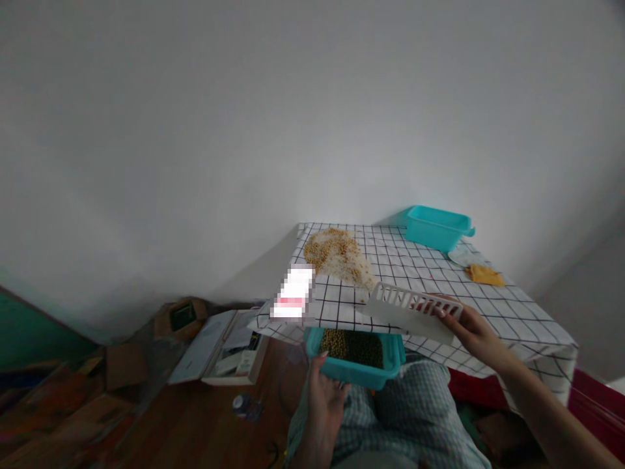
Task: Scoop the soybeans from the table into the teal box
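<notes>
I'm noting left hand gripping teal tub, right hand clasping slotted tray. Tub is holding some beans; pile is lying unswept at tray's 10 o'clock.

Dim, soft, flat light; pic slightly blurry, fisheye warp at edges, corners dark.

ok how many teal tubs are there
2. The far teal tub sits at the checked table's back edge. The near teal tub, holding beans, is at its front edge in the left hand; the right hand holds a white slotted tray. None seem hidden.
</notes>
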Available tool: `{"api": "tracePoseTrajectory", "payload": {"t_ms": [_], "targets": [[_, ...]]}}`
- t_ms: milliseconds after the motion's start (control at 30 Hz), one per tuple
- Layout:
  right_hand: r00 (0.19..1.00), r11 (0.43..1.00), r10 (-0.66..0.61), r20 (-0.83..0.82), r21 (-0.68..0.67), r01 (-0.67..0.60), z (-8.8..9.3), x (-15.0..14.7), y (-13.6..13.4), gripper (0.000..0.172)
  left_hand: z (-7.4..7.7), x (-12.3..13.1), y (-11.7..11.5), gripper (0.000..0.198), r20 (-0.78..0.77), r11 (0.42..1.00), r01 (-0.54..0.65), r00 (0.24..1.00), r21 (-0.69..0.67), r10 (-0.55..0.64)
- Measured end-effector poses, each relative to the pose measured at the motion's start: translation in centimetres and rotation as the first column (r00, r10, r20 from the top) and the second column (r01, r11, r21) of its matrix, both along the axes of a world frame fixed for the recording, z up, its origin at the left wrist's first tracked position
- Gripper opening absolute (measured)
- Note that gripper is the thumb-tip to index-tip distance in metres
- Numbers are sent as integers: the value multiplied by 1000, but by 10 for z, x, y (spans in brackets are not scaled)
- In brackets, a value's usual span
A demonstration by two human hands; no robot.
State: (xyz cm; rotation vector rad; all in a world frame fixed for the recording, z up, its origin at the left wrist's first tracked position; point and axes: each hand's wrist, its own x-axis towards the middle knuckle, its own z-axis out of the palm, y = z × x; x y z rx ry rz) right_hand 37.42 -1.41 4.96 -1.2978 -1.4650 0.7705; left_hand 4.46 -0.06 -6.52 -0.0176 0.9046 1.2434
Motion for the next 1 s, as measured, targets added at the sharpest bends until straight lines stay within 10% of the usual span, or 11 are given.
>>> {"api": "tracePoseTrajectory", "payload": {"t_ms": [700,1000], "targets": [[997,996,63,35,57,-65,15,-27,56,66,-1,-7,2,50,75,999,52,996,15,-54],[998,994,9,-58,110,-3,14,11,77,61,4,1,-3,48,6,1000,12,1000,24,-12]]}}
